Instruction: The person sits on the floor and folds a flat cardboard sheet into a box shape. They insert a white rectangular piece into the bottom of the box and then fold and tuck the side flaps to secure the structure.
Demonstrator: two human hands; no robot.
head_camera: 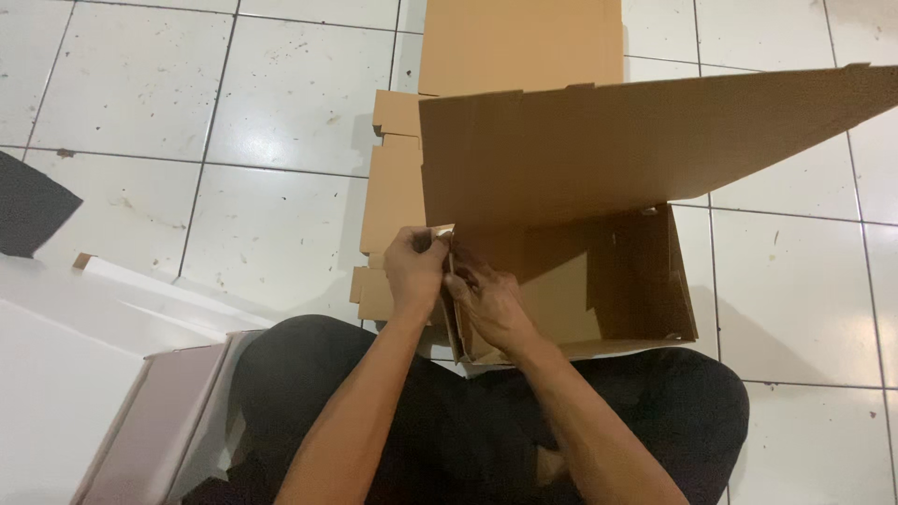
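left hand (414,269) pinches box (561,234) corner | right hand (491,304) grips side wall | risk: raised flap sags, corner fold slips

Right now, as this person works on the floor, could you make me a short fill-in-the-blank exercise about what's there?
1. Both hands, the left hand and the right hand, grip one side wall of a brown ____ box.
2. The box's big lid flap stands ____.
3. The floor is covered in white ____.

Missing words: cardboard; open; tiles

2 hands (416,271), 1 half-folded cardboard box (599,178), 1 flat cardboard sheet (519,42), 1 pink-white box (154,421).
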